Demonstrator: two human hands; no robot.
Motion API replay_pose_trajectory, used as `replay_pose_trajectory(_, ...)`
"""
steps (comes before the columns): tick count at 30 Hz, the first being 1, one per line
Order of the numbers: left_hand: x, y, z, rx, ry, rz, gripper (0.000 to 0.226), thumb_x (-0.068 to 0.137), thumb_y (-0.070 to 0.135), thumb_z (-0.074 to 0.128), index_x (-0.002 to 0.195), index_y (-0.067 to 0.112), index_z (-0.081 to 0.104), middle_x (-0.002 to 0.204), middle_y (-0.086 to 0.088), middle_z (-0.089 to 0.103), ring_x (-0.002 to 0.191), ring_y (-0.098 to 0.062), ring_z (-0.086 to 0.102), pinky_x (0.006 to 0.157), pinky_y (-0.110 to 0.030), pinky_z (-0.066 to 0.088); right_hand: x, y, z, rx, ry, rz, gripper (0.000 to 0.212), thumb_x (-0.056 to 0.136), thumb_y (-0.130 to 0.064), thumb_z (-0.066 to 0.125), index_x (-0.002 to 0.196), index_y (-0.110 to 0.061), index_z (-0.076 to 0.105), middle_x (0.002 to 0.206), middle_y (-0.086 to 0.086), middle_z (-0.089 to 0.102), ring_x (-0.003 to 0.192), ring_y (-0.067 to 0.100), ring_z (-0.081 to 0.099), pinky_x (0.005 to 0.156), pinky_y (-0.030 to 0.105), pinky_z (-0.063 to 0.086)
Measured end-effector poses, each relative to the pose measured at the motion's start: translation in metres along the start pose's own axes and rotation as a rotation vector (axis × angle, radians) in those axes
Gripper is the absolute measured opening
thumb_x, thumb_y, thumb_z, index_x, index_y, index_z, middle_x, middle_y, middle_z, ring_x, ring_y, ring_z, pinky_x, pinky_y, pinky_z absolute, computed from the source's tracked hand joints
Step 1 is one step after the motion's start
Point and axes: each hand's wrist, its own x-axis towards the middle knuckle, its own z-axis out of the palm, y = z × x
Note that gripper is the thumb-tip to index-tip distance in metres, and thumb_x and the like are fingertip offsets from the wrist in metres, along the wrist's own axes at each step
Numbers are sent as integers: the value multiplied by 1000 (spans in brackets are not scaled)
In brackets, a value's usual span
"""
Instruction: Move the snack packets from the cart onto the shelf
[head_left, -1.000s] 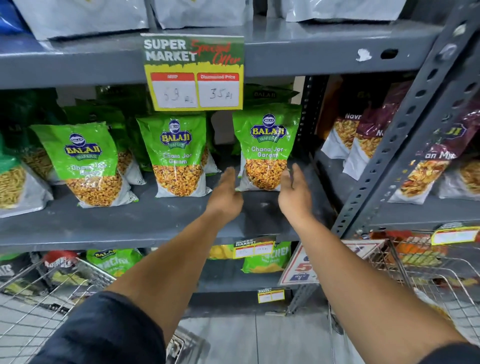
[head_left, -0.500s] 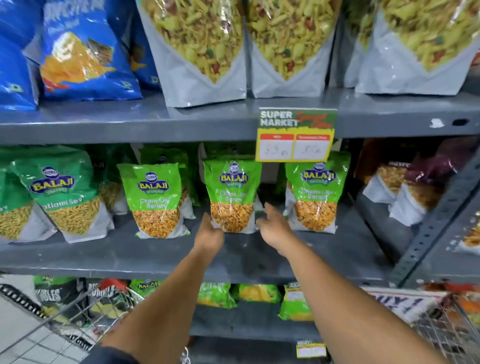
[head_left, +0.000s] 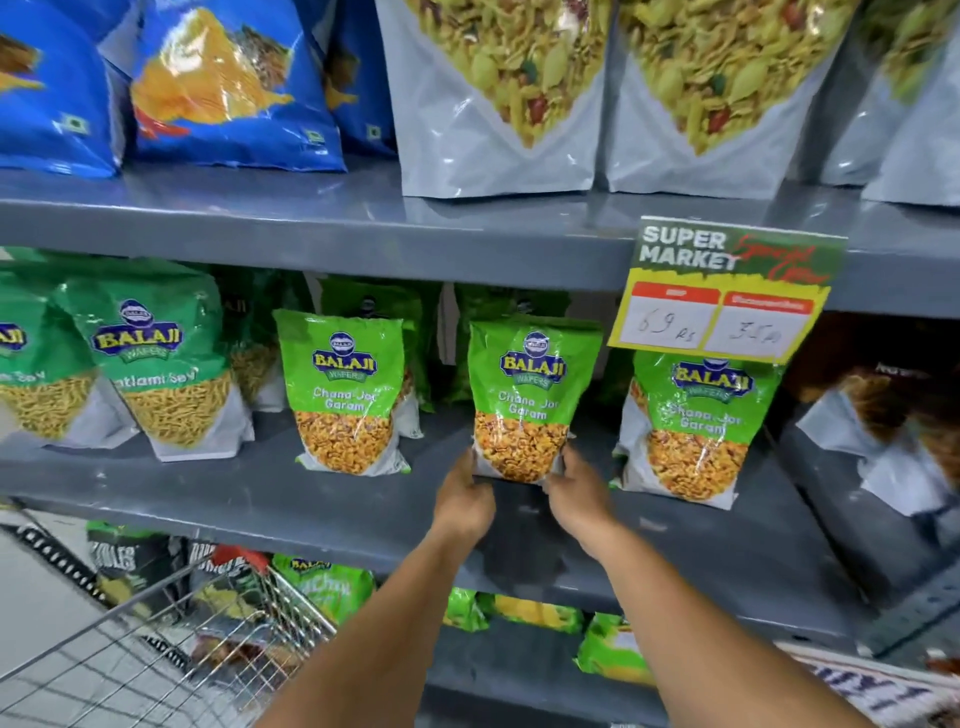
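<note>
A green Chana Jor Garam packet (head_left: 530, 395) stands upright on the grey middle shelf (head_left: 311, 499). My left hand (head_left: 462, 499) grips its lower left corner and my right hand (head_left: 576, 493) grips its lower right corner. Two matching green packets stand beside it, one to the left (head_left: 343, 389) and one to the right (head_left: 691, 426). The wire cart (head_left: 171, 654) is at the lower left, with dark snack packets (head_left: 130, 566) behind and inside it.
A yellow price sign (head_left: 727, 291) hangs from the upper shelf edge, just right of the held packet. Green sev packets (head_left: 161, 364) fill the left of the shelf, brown packets (head_left: 883, 415) the right. Blue and grey bags sit on the shelf above.
My view has swung left and come closer to the shelf. Both hands moved from the right-hand packet to the middle one and closed on its bottom corners.
</note>
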Motion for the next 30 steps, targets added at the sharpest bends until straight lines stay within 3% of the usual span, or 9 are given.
replay_pose_trajectory(5,-11,4,-4,-7,39,-55,57,87,7,34,142,24,33,98,-9,62,68,-25,55,60,-34,41,-12,2,10,-28,150,-72,58,87,-17,49,141,-24,30,144,8,45,126,31,47,96,39,44)
replay_pose_trajectory(9,-30,-1,-30,-4,314,-17,58,84,3,38,141,18,39,133,-15,60,110,-37,60,85,-40,50,-40,-17,34,22,368,-376,51,79,0,49,128,-12,50,131,10,50,121,22,44,102,26,34)
replay_pose_trajectory(12,-39,-20,-77,-29,612,53,56,77,-5,40,128,15,53,126,-14,62,112,-33,58,96,-40,46,-44,-35,67,50,296,-464,47,74,0,43,118,-9,55,123,11,55,118,23,47,105,30,35)
replay_pose_trajectory(14,-31,-38,-114,-39,705,64,57,76,-4,39,130,10,50,134,-14,55,124,-31,50,108,-39,38,-42,-50,87,44,88,-379,47,80,-2,43,126,-11,51,133,10,52,125,23,45,107,25,31)
replay_pose_trajectory(18,-3,-52,-171,-77,550,-102,60,84,-5,37,143,8,36,146,-12,46,135,-31,42,98,-31,36,-28,-72,124,-1,-246,-222,60,87,-11,41,143,-24,29,154,2,32,136,22,37,109,38,36)
replay_pose_trajectory(21,18,-56,-187,-28,405,-100,58,77,5,39,135,5,45,137,-24,54,115,-37,57,77,-31,43,-16,-90,140,-28,-311,-115,67,87,-12,39,148,-27,16,155,4,28,137,29,35,100,32,40)
replay_pose_trajectory(24,21,-52,-190,-2,258,69,47,62,7,38,99,21,65,91,-1,71,70,5,61,55,-15,44,-14,-103,153,25,-323,-132,60,83,-14,44,139,-29,31,142,5,47,128,31,45,97,32,41)
replay_pose_trajectory(26,24,-48,-188,-35,210,123,33,65,11,42,84,25,64,78,13,66,64,8,55,54,-8,43,-5,-105,159,33,-254,-135,49,76,-17,49,121,-35,46,125,4,61,114,30,56,95,42,49)
replay_pose_trajectory(30,32,-67,-195,-55,152,102,31,72,21,55,96,34,68,98,13,73,95,-8,67,81,-29,54,-15,-107,162,-27,-172,-158,41,80,-16,48,119,-29,47,119,3,62,104,31,58,83,42,50)
